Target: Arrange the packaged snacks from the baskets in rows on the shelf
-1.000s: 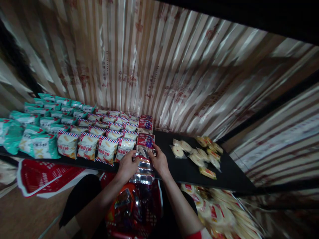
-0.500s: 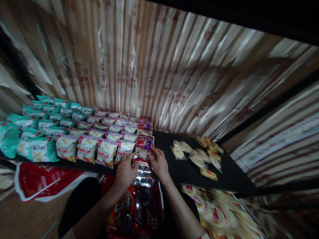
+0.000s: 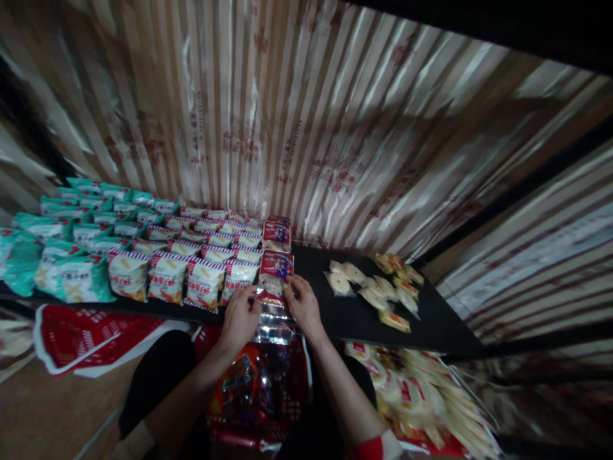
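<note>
Both hands have crept a shade farther in over the shelf lip since a second ago, and the foil packets between them have gone in with them. Nearest, at 6 o'clock under the wrists, a red basket (image 3: 261, 399) holds a jumble of dark wrappers. Above it the left hand (image 3: 239, 318) curls its fingers onto the left edge of the foil packets (image 3: 272, 300), pinching it. The right hand (image 3: 302, 308) lies flatter, fingers spread along the right edge; whether it grips or only presses I cannot tell. These packets, silver below and red on top, sit at the front edge of the black shelf (image 3: 345, 316), partly overhanging it. They look light, crinkly and slippery, and the contents may crush, so the sealed side seams seem the safest hold. At 10 o'clock striped snack bags (image 3: 167, 278) stand in rows, with teal bags (image 3: 71, 281) beyond them. At 12 o'clock more red packets (image 3: 276, 234) run back in line. At 2 o'clock clear-wrapped pale cakes (image 3: 373, 291) lie loosely. Farthest back hangs a shiny striped backdrop (image 3: 306, 128).
</note>
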Demonstrator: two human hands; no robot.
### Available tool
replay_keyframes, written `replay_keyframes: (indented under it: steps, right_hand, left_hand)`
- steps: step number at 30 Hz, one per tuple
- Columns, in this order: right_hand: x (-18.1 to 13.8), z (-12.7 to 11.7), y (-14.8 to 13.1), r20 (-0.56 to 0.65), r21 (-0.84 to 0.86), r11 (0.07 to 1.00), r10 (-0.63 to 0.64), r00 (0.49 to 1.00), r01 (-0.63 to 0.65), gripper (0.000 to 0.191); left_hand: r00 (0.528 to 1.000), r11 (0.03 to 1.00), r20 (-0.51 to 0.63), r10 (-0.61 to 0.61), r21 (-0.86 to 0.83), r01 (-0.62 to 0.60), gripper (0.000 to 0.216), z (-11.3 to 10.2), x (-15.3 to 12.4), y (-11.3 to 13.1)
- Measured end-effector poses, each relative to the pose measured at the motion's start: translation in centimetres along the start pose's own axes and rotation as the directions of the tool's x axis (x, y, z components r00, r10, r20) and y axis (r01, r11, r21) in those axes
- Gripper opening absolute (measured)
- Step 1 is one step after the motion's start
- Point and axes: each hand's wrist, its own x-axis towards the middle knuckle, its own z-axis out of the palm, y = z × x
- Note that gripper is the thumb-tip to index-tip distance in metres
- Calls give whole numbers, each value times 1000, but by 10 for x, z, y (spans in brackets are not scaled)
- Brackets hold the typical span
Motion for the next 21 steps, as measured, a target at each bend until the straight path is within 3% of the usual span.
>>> replay_keyframes:
  steps: [7, 11, 14, 17, 18, 19, 21]
  right_hand:
    - [-2, -3, -2, 5, -20, 998, 53, 999, -52, 40]
    - [-11, -14, 3, -129, 220, 963, 189, 973, -158, 49]
    - [-37, -20, 9, -237, 457, 868, 328, 914, -193, 46]
    - [-81, -20, 21, -283, 568, 793, 440, 852, -220, 38]
    - [-97, -18, 27, -248, 565, 783, 461, 852, -259, 36]
    - [-113, -14, 35, -206, 536, 786, 476, 855, -309, 35]
    - [-139, -3, 51, -19, 419, 793, 494, 869, -442, 33]
  left_hand:
    - [1000, 1000, -23, -2, 20, 3, 32, -2, -4, 0]
    - [996, 1000, -90, -24, 8, 25, 25, -9, -19, -5]
    - [993, 998, -101, -65, -24, 63, 23, -6, -37, -28]
    - [975, 976, 44, -218, -2, 218, 23, 5, -61, -63]
    - [948, 959, 151, -281, 19, 281, 24, 10, -70, -74]
    - [890, 929, 271, -366, 60, 364, 24, 15, -78, -84]
    - [802, 888, 389, -454, 128, 441, 22, 25, -91, -99]
